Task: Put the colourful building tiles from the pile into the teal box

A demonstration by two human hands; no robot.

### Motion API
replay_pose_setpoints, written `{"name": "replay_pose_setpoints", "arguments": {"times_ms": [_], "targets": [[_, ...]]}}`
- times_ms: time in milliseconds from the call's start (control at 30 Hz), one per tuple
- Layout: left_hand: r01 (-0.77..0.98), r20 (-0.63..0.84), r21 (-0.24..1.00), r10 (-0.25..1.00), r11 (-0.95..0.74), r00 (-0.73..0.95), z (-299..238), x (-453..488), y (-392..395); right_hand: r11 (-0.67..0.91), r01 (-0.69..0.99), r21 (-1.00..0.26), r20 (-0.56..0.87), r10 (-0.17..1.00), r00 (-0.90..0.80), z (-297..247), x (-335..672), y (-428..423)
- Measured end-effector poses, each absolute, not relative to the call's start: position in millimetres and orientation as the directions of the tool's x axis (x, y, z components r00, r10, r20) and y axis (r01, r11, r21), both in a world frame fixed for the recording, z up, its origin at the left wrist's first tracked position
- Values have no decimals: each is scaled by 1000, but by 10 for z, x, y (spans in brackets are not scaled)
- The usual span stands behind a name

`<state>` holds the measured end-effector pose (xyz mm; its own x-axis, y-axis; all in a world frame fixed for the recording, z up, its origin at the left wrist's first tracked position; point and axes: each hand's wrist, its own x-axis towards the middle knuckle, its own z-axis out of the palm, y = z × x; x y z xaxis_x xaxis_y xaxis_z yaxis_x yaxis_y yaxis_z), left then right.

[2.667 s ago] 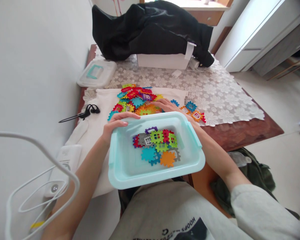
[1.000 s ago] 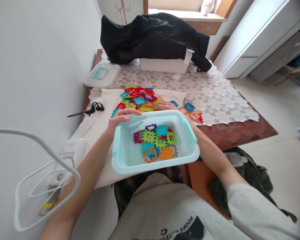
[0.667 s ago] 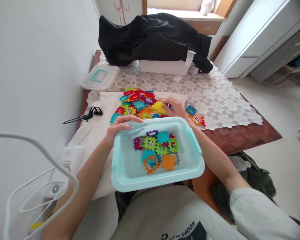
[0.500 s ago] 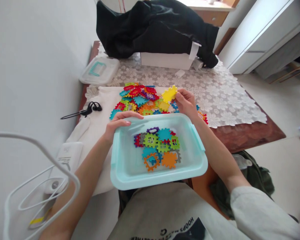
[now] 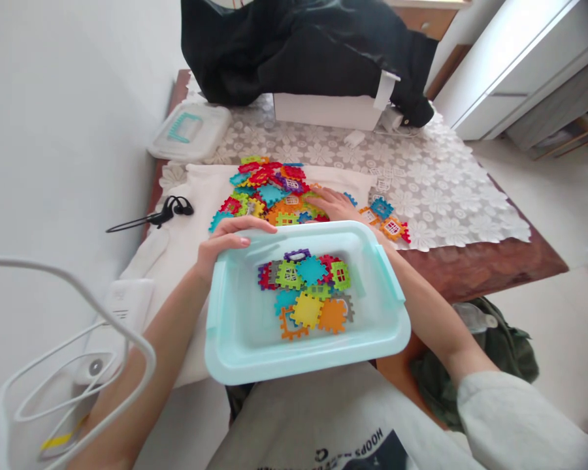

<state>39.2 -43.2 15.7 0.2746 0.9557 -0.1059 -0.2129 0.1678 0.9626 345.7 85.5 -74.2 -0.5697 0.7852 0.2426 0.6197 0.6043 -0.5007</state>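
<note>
Head view looks down on a pale aqua plastic tub (image 5: 304,371), held above the person's lap and overlapping the near edge of the table. The left hand (image 5: 228,236) is curled over the tub's far rim, thumb out of sight and fingers lying across the plastic, gripping it firmly. The right hand (image 5: 336,205) reaches past that rim and lies nearly flat at the edge of a heap of interlocking waffle blocks (image 5: 267,192), fingers extended; it shows no block in its hold, though its palm is hidden. Inside the tub, a loose cluster of blocks sits mid-floor, with a yellow square block (image 5: 306,310) lying beside an orange one (image 5: 332,316). The heap rests on a white cloth (image 5: 181,274). A few more blocks, including a blue one (image 5: 382,207), lie apart on a lace tablecloth (image 5: 445,196), just beyond the right wrist.
</note>
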Motion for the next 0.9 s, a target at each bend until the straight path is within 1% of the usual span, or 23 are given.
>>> {"name": "replay_pose_setpoints", "arguments": {"times_ms": [67,200,467,633,767,900], "targets": [[-219,-101,961,954,167,281,152,393,-428,628,616,-476,260,769,-584,-781,3450,876],[-219,-68,967,961,130,270,137,392,-419,633,613,-472,296,769,-567,-726,3454,900],[-204,-62,971,954,126,292,134,373,-426,630,613,-476,338,775,-534,-702,3425,872],[-219,-63,967,955,130,290,135,376,-418,621,613,-489,281,777,-563,-646,3441,816],[-219,-59,967,954,128,295,153,386,-421,610,569,-552,244,770,-590,-624,3449,800],[-219,-44,969,957,110,286,158,392,-420,544,536,-646,236,809,-538,-668,3414,862]]}}
